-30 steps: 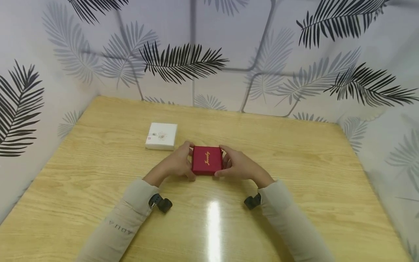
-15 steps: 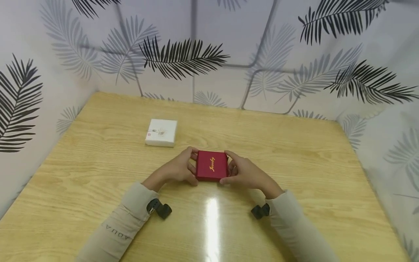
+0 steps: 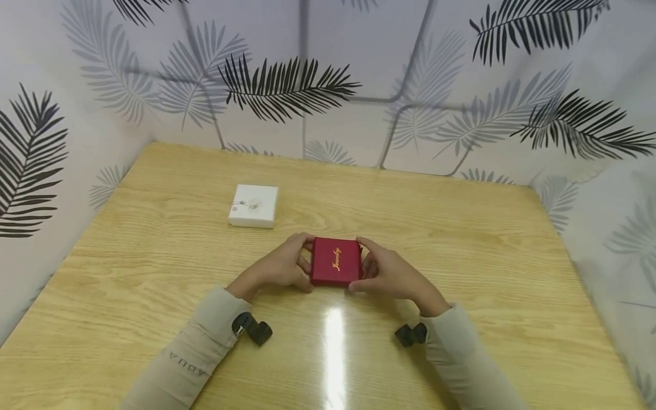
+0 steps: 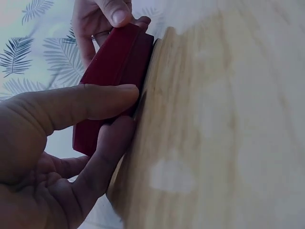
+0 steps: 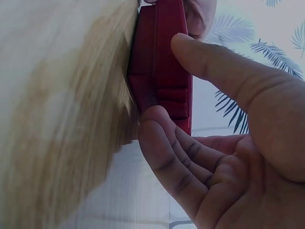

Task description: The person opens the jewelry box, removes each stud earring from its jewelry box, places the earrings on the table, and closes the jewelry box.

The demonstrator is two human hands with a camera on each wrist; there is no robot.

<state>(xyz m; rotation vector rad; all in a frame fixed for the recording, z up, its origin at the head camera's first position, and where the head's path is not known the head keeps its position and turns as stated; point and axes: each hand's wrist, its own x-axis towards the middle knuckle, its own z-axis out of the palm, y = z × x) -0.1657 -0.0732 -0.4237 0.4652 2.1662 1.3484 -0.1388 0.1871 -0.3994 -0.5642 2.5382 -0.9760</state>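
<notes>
A small dark red jewelry box (image 3: 335,262) with gold "Jewelry" lettering lies flat on the wooden table between both hands. My left hand (image 3: 284,263) grips its left side, thumb at the near corner and fingers along the side and far corner. On the opposite side my right hand (image 3: 389,273) holds it, thumb at the near right corner and index finger at the far one. In the right wrist view, folded red ribbon loops (image 5: 172,102) show on the box's right side, with fingertips (image 5: 155,138) close by. The box's underside is hidden.
A white square box (image 3: 253,206) with a flower print stands on the table (image 3: 461,239), behind and left of the red one. A patterned curtain (image 3: 328,74) borders the table at the back and sides. Light glares off the near tabletop.
Both hands have slid the red jewelry box a little to the right and nearer the person. Their hold looks the same, and the white box has stayed put on the table.
</notes>
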